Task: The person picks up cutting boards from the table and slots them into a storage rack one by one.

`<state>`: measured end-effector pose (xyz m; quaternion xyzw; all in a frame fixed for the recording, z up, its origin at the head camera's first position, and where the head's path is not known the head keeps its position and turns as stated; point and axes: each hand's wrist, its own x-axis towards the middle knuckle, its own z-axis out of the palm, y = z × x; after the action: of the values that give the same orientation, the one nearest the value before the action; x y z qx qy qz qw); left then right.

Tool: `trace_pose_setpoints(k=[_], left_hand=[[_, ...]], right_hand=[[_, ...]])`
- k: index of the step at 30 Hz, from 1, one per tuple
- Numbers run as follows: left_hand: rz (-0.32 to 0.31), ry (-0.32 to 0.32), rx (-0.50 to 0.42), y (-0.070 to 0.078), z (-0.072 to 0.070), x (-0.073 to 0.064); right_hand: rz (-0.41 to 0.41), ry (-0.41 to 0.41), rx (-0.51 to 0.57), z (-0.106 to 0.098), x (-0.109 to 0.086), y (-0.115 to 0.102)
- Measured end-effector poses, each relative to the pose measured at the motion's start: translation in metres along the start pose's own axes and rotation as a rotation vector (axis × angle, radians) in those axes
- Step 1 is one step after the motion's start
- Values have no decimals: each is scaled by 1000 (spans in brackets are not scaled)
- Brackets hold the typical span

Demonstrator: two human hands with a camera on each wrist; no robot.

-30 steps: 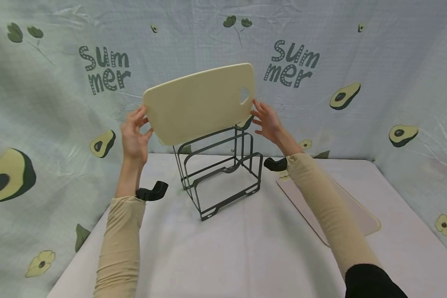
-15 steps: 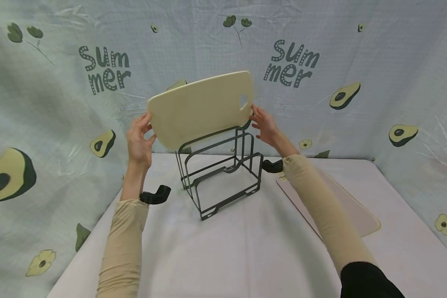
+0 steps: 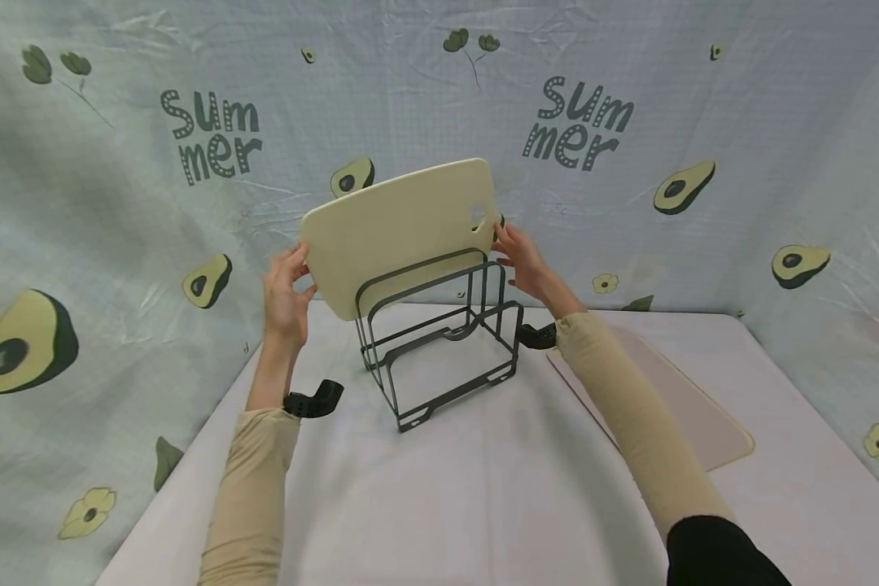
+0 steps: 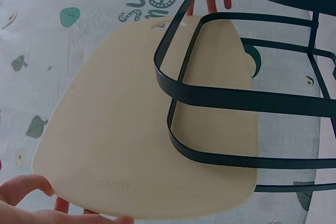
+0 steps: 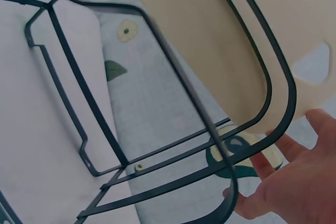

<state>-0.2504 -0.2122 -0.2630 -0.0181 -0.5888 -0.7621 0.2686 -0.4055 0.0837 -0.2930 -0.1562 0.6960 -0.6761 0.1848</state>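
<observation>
Left hand [image 3: 286, 303] and right hand [image 3: 525, 262] are well apart, one at each end of a cream cutting board [image 3: 403, 228]. Fingers and thumb of the left pinch one edge; at the opposite edge the right hand's fingers are spread, touching the board with their tips. It is tilted, its right end higher in the head view, its lower part behind the two tall loops of a dark rack [image 4: 252, 99] (whether its bottom edge rests on anything, I cannot tell). The rack stands on a white table [image 3: 425, 505]. To the right, a pinkish board [image 3: 692, 411] lies flat, partly hidden by the tan right sleeve [image 3: 630, 415].
</observation>
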Motion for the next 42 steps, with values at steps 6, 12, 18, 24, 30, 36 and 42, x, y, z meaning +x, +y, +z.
trace_pose_setpoints(k=[6,12,18,24,30,36,42], left_hand=[[-32,4,-31,-6,-2,-3],[-43,-2,-62,-12,-2,-3],[-55,-22,-39,-21,-3,-5],[-52,-58,14,-33,-6,-8],[-92,-52,-6,-41,-8,-6],[-108,-53,-3,-47,-8,-8],[-111,-33,21,-52,-9,-12]], right_hand=[[-1,-29,10,-4,1,9],[21,-24,32,-6,2,19],[32,-16,30,-4,-3,28],[66,-11,11,-1,-8,34],[94,1,14,-3,-8,44],[107,29,57,-4,-7,56],[100,25,67,-2,-8,63]])
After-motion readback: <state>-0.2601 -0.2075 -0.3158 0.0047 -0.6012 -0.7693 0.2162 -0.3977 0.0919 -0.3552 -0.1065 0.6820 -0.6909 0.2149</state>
